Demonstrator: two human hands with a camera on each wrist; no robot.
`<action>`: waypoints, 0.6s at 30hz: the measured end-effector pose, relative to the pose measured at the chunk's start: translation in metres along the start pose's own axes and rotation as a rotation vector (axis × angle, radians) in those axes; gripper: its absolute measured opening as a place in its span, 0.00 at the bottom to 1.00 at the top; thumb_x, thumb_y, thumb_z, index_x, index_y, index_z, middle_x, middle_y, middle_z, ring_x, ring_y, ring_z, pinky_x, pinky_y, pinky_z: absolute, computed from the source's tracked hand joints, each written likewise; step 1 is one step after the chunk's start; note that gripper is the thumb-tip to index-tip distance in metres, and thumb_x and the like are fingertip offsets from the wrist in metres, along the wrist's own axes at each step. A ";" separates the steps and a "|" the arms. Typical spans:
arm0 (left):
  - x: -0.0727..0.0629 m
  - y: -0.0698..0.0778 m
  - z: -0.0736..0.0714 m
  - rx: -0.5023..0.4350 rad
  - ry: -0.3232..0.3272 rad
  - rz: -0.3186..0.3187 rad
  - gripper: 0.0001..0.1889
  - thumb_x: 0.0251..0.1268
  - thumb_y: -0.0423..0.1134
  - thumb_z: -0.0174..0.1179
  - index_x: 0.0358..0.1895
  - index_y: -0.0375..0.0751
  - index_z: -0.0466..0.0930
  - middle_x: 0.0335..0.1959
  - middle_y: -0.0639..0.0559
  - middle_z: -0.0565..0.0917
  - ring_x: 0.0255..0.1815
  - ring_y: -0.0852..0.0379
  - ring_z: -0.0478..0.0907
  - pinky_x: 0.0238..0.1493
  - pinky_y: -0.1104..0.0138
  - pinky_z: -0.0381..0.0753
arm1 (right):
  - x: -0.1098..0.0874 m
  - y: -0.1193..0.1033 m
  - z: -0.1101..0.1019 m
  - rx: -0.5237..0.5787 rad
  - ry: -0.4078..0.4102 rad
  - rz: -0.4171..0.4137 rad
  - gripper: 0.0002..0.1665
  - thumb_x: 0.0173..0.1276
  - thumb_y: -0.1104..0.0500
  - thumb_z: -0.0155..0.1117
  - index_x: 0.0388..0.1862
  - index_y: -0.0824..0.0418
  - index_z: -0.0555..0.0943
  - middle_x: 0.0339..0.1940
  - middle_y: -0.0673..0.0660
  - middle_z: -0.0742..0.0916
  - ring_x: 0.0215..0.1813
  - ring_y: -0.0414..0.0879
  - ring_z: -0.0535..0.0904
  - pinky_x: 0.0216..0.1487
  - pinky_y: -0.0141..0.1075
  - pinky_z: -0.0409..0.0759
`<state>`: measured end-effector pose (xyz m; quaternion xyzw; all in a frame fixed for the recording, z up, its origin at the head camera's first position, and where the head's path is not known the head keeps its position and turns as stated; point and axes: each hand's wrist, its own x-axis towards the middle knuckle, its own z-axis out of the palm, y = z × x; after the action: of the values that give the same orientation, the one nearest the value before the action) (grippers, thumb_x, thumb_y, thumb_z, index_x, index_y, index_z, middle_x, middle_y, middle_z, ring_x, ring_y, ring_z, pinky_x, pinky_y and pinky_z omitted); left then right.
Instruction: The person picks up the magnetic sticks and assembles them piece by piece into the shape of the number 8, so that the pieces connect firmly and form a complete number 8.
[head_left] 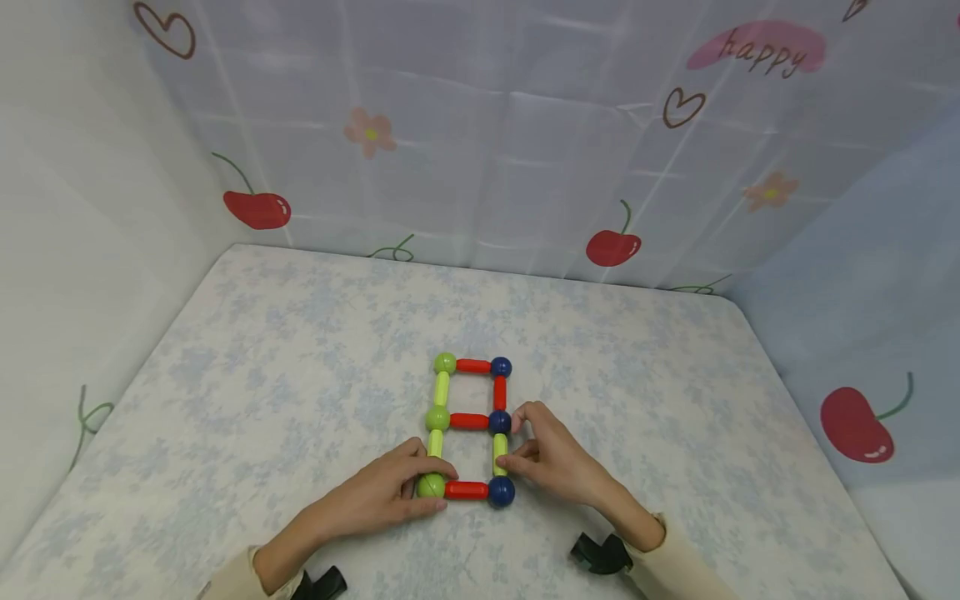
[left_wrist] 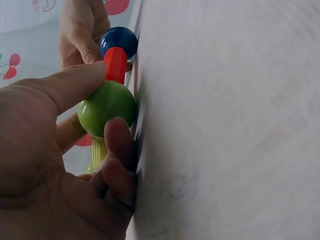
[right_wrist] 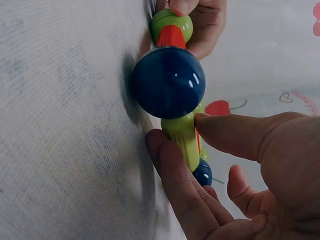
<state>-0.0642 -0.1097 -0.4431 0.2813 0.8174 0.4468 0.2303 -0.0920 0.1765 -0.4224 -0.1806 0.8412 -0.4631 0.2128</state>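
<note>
A flat ladder-shaped frame of magnetic balls and rods lies on the table, two squares deep. My left hand (head_left: 378, 492) grips the near-left green ball (left_wrist: 106, 109) between thumb and fingers. From that ball a red rod (head_left: 467, 491) runs across to the near-right blue ball (right_wrist: 169, 82). With thumb and fingers, my right hand (head_left: 558, 457) pinches the yellow-green rod (right_wrist: 182, 140) just beyond this blue ball. The rod's far end meets the middle blue ball (head_left: 499, 422), and the right index finger is close beside it.
The frame's far side has a green ball (head_left: 445, 362), a red rod (head_left: 473, 366) and a blue ball (head_left: 501, 367). A patterned cloth covers the table (head_left: 300, 350). Printed curtains (head_left: 487, 150) stand along its back and sides. Dark wrist devices (head_left: 602, 553) sit at both sleeves.
</note>
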 end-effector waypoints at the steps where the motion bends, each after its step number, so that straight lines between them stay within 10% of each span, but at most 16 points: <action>1: 0.001 0.001 -0.001 0.006 0.001 -0.006 0.18 0.69 0.53 0.63 0.58 0.57 0.82 0.39 0.56 0.71 0.28 0.65 0.70 0.29 0.72 0.71 | 0.001 0.000 0.000 0.002 0.002 -0.004 0.24 0.68 0.63 0.69 0.49 0.66 0.62 0.49 0.64 0.69 0.39 0.42 0.87 0.34 0.29 0.79; 18: 0.042 0.009 -0.013 0.178 0.163 -0.041 0.18 0.68 0.42 0.66 0.58 0.46 0.77 0.40 0.52 0.76 0.35 0.57 0.69 0.35 0.66 0.69 | 0.017 0.007 -0.013 -0.067 0.114 -0.147 0.14 0.72 0.65 0.64 0.50 0.65 0.70 0.58 0.65 0.73 0.50 0.54 0.85 0.47 0.33 0.83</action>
<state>-0.1006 -0.0852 -0.4341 0.2465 0.8755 0.3889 0.1464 -0.1138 0.1805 -0.4256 -0.2221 0.8515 -0.4586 0.1237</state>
